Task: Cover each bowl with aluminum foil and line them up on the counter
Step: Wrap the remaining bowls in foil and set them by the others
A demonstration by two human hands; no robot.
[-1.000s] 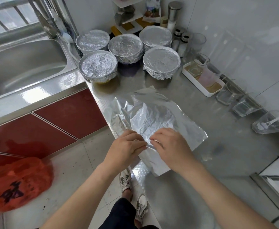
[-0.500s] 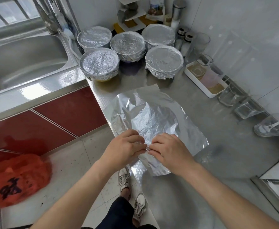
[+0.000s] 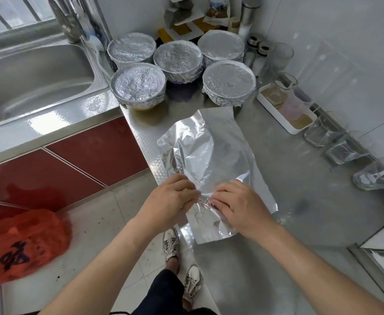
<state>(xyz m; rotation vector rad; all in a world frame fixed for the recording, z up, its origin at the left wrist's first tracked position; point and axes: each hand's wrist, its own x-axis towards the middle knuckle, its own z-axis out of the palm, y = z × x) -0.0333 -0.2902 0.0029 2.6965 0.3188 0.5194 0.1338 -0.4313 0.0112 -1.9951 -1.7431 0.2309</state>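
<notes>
Bright daylight, foil glare, wide-angle edge distortion

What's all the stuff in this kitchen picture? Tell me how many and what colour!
counter: one, steel grey, middle and right
sink: one, steel grey, upper left
covered bowls: five, silver foil tops, back of the counter beside the sink
foil sheet: one, silver, crumpled near the counter's front edge
white tray: one, white, by the right wall
glasses: several, clear, along the right wall
shakers: two, silver-topped, right of the back bowls
bag: one, red, floor at left
cupboard doors: a few, dark red, below the sink
shoes: two, white, on the floor
left hand: one, pinching the foil sheet's near part
right hand: one, pinching it alongside
</notes>
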